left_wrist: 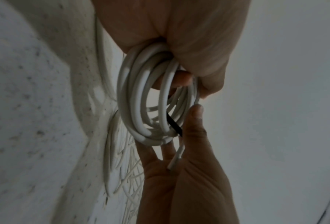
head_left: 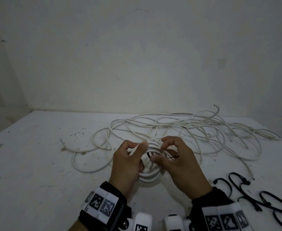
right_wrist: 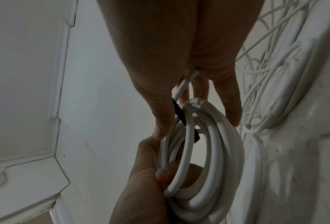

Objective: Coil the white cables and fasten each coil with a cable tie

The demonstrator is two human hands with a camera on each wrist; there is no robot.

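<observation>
A coil of white cable [head_left: 151, 176] is held above the table in front of me. My left hand [head_left: 128, 161] grips its left side, fingers curled through the loops [left_wrist: 141, 97]. My right hand [head_left: 173, 157] pinches a black cable tie [head_left: 149, 155] that wraps the coil's top; the tie's thin tail [head_left: 174, 157] sticks out to the right. The black tie [right_wrist: 180, 113] crosses the strands beside my right thumb in the right wrist view, and the black tie [left_wrist: 174, 125] also shows in the left wrist view. A loose cable end [left_wrist: 176, 157] lies across my right palm.
A tangle of loose white cables [head_left: 186, 129] spreads over the white table [head_left: 37, 164] behind my hands, reaching right. Several black cable ties [head_left: 256, 195] lie at the near right. A pale wall [head_left: 137, 55] stands behind the table.
</observation>
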